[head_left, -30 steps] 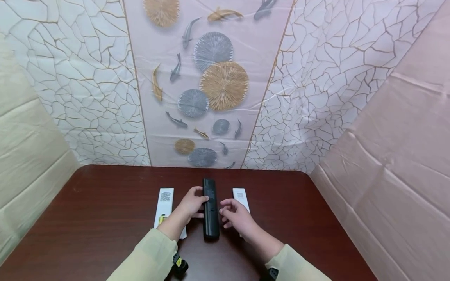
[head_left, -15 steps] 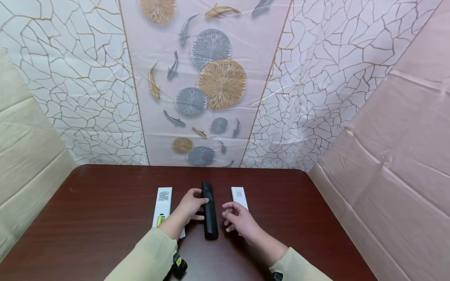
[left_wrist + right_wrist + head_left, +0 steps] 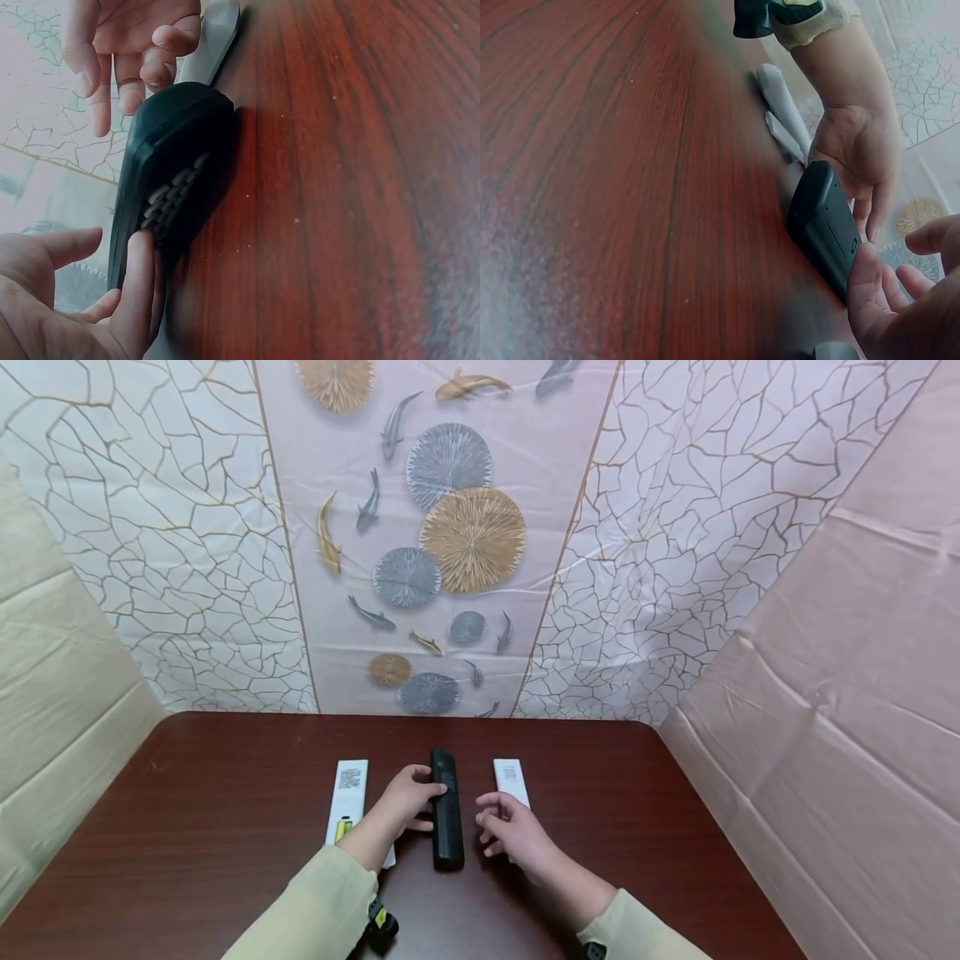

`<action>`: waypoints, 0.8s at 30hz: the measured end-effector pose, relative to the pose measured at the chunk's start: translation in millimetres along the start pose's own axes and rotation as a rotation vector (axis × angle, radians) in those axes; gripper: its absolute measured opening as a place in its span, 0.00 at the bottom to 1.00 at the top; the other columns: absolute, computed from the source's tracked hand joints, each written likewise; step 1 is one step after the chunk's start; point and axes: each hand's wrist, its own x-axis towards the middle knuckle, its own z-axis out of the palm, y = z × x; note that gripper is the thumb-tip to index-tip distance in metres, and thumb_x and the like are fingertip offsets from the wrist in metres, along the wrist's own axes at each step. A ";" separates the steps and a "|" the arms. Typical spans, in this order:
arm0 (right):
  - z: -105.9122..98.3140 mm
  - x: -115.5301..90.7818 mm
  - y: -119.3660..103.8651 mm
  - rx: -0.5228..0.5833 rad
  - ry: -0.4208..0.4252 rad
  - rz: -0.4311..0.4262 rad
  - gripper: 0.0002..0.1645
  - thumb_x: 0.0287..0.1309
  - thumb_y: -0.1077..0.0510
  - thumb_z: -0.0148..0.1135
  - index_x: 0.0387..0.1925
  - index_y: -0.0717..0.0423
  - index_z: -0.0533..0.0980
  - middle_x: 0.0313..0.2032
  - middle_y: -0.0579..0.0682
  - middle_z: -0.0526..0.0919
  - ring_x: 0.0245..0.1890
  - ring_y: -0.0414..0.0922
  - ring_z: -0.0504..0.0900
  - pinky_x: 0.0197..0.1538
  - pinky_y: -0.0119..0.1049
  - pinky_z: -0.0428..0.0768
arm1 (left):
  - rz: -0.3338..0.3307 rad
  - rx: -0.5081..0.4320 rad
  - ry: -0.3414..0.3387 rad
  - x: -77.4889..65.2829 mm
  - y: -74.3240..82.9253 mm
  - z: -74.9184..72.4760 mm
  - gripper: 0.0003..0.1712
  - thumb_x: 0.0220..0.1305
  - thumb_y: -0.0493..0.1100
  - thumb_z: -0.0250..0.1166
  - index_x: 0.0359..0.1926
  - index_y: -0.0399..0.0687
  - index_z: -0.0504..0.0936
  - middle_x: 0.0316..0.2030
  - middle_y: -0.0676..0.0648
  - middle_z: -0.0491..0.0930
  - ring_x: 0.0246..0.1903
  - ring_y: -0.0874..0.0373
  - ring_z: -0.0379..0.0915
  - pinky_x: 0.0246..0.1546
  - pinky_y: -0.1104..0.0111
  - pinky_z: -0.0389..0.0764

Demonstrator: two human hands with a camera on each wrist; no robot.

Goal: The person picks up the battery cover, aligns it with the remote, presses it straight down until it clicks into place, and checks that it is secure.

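Note:
A black remote control (image 3: 447,827) stands near the middle of the table, its back side up in the head view. My left hand (image 3: 408,797) grips it from the left, the thumb on its upper face. Fingers of that hand (image 3: 135,292) reach the button side (image 3: 176,191) in the left wrist view. The battery cover side (image 3: 832,232) faces my right hand in the right wrist view. My right hand (image 3: 517,831) hovers just right of the remote, fingers loosely bent, holding nothing. A white remote (image 3: 512,779) lies partly hidden behind this hand.
Left of my left hand lies another white remote (image 3: 349,789), with a yellow-green battery (image 3: 343,827) showing in it. A slim white piece (image 3: 784,136) lies beside it. Patterned cloth (image 3: 420,693) hangs behind the brown table (image 3: 225,827), with pale cloth walls at both sides.
The black remote has tilted and shifted slightly in my left hand. My right hand has drawn a little to the right, away from it. The view has shifted slightly.

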 end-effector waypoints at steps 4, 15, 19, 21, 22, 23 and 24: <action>-1.1 -1.5 -0.9 -0.011 0.002 0.005 0.21 0.69 0.61 0.56 0.60 0.66 0.69 0.43 0.61 0.77 0.30 0.46 0.79 0.31 0.38 0.83 | -0.011 0.031 -0.015 -1.4 1.4 -0.6 0.35 0.68 0.44 0.65 0.69 0.36 0.62 0.52 0.32 0.77 0.44 0.45 0.81 0.29 0.57 0.86; -2.1 -4.8 -1.1 -0.006 -0.007 -0.006 0.21 0.70 0.63 0.53 0.61 0.67 0.68 0.43 0.62 0.77 0.31 0.46 0.79 0.33 0.39 0.83 | -0.011 0.131 -0.024 -11.0 7.2 -1.1 0.39 0.66 0.46 0.66 0.70 0.29 0.61 0.55 0.30 0.74 0.50 0.40 0.77 0.31 0.55 0.86; -1.5 -4.5 -0.4 0.002 -0.006 -0.013 0.21 0.70 0.63 0.54 0.60 0.67 0.68 0.43 0.61 0.77 0.31 0.47 0.79 0.33 0.39 0.83 | 0.011 0.171 -0.012 -14.5 8.6 -1.6 0.39 0.66 0.46 0.66 0.69 0.29 0.62 0.56 0.30 0.73 0.49 0.40 0.77 0.33 0.55 0.86; -1.3 -4.1 0.0 0.005 -0.006 -0.017 0.21 0.70 0.63 0.54 0.60 0.67 0.68 0.43 0.61 0.78 0.31 0.47 0.79 0.33 0.39 0.83 | 0.015 0.184 -0.008 -16.3 9.1 -1.9 0.38 0.66 0.46 0.66 0.69 0.29 0.63 0.56 0.31 0.73 0.47 0.41 0.78 0.34 0.54 0.85; -1.2 -4.0 0.3 0.007 -0.006 -0.020 0.21 0.70 0.63 0.54 0.60 0.67 0.68 0.42 0.61 0.78 0.31 0.47 0.79 0.33 0.39 0.83 | 0.016 0.191 -0.006 -17.2 9.3 -2.1 0.38 0.66 0.46 0.66 0.69 0.29 0.63 0.56 0.31 0.73 0.46 0.41 0.78 0.34 0.54 0.85; -1.0 -3.9 0.3 0.008 -0.006 -0.022 0.21 0.70 0.63 0.54 0.60 0.68 0.68 0.42 0.61 0.78 0.31 0.47 0.79 0.33 0.40 0.83 | 0.015 0.196 -0.006 -17.9 9.4 -2.2 0.38 0.66 0.46 0.66 0.69 0.29 0.63 0.57 0.31 0.73 0.46 0.42 0.79 0.34 0.54 0.85; -0.8 -3.9 0.2 0.009 -0.005 -0.024 0.21 0.69 0.63 0.54 0.60 0.67 0.68 0.42 0.61 0.78 0.31 0.47 0.79 0.33 0.39 0.82 | 0.013 0.201 -0.003 -18.3 9.2 -2.4 0.38 0.67 0.47 0.65 0.69 0.30 0.63 0.56 0.31 0.73 0.45 0.42 0.79 0.34 0.54 0.85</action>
